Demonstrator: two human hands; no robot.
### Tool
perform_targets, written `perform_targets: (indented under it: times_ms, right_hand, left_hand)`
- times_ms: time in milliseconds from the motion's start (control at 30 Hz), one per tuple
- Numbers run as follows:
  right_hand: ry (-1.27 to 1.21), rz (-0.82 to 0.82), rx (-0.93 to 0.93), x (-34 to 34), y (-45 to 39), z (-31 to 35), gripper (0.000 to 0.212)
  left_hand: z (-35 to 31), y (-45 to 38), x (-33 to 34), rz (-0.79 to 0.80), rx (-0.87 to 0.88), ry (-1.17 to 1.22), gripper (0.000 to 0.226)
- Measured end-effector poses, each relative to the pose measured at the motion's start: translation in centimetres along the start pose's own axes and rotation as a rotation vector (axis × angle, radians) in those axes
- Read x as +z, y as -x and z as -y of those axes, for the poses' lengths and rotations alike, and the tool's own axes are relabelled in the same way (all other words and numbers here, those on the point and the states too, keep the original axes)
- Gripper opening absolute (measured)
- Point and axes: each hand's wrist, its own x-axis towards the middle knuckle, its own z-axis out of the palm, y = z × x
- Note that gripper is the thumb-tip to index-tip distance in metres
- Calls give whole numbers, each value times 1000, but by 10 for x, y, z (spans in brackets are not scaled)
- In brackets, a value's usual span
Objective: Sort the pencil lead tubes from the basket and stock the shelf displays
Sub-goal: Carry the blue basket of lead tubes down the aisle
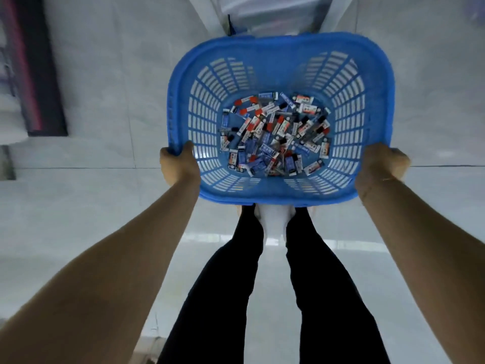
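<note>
A blue slotted plastic basket (278, 52) is held out in front of me above the floor. Its bottom is covered with several small pencil lead tubes (274, 134), some with red caps, some black, some in blue packs, lying in a loose heap. My left hand (178, 165) grips the basket's near left rim. On the near right rim sits my right hand (381, 166), closed around the edge. Both arms are stretched forward.
Pale tiled floor (91, 195) lies below, with my legs in black trousers (262, 285) under the basket. A dark shelf base (39, 74) runs along the left. A white shelf unit foot (262, 19) stands beyond the basket's far rim.
</note>
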Motion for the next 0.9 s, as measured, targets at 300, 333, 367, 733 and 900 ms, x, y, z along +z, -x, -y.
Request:
perform_targets:
  times_ms: [300, 333, 367, 733, 900]
  right_hand:
    - [-251, 3, 236, -289, 139, 129, 25]
    - [-438, 4, 261, -319, 149, 137, 20]
    - [-479, -24, 263, -345, 161, 146, 17]
    - [-540, -149, 96, -466, 119, 266, 20]
    - [-497, 16, 59, -478, 43, 353, 41]
  left_hand:
    - [-146, 195, -196, 119, 338, -12, 34]
    - [-166, 215, -214, 161, 379, -1, 34]
    - [-185, 233, -227, 210, 413, 21, 32]
    - [-338, 362, -172, 478, 595, 205, 26]
    - [-405, 406, -107, 395, 572, 199, 21]
